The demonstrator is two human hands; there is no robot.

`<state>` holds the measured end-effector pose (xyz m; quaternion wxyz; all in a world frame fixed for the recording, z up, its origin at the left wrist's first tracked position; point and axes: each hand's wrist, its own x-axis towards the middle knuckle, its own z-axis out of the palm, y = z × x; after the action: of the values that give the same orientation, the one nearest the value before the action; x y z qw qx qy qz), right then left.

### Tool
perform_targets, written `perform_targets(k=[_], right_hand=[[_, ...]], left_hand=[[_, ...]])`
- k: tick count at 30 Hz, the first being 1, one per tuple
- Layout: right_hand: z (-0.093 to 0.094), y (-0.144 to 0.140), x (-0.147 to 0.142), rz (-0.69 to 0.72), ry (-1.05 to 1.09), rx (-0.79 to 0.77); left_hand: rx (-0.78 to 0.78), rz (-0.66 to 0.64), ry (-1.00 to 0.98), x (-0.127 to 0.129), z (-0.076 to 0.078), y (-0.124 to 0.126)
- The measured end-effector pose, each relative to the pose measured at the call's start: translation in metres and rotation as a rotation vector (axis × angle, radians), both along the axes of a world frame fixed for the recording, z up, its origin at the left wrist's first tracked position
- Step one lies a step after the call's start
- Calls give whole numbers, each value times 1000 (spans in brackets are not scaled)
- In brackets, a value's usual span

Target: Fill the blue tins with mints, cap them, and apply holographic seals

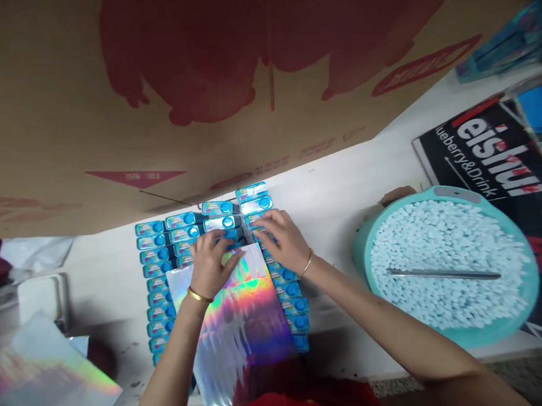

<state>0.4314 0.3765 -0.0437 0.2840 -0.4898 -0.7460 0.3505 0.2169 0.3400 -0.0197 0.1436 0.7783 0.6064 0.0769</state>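
Note:
Rows of small blue tins [154, 255] with printed tops and round blue marks lie side by side on the white table. A shiny rainbow-reflecting sheet [239, 322] covers the middle of the rows. My left hand [208, 267] is over the sheet's top edge, its thumb and fingers apart near the tins of the middle column. My right hand [285, 241] reaches over the right column, fingers bent and apart, the fingertips at the tins there. Nothing shows in either hand. Contact under the fingertips is hard to make out.
A large cardboard box [233, 148] stands along the far side. To the right, a teal tub [366, 262] holds many small pale pieces with a metal tweezer-like strip [442, 274] on top. Beyond it stands a black printed carton [473, 148]. Another shiny sheet [50, 370] lies at left.

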Motion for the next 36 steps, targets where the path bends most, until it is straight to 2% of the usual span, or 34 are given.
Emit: perform_targets(k=[4,7,10,15,23,27,31,36], right_hand=[[0,-22,-23,164,-213,25],[-6,-25,-29,211,-334,64],[-9,-24,-32,229,-396,71],[-11,-26,-34,234,-389,94],[-13,-28,-34,186,-328,102],[-17,-32,-37,153,-327,109],[-19,-37,-37,156,-346,100],[-21,-39,-37,152,-379,92]], left_hand=[[-47,-17,-40,-5,-7,-14],[-80,-51,-87,-3,-9,-13],[-51,-22,-81,-2,-12,-15],[19,19,-127,-3,-17,-23],[144,-70,1,2,-17,-30],[212,-36,18,10,-21,-43],[203,9,31,13,-25,-58],[238,-60,64,15,-20,-73]])
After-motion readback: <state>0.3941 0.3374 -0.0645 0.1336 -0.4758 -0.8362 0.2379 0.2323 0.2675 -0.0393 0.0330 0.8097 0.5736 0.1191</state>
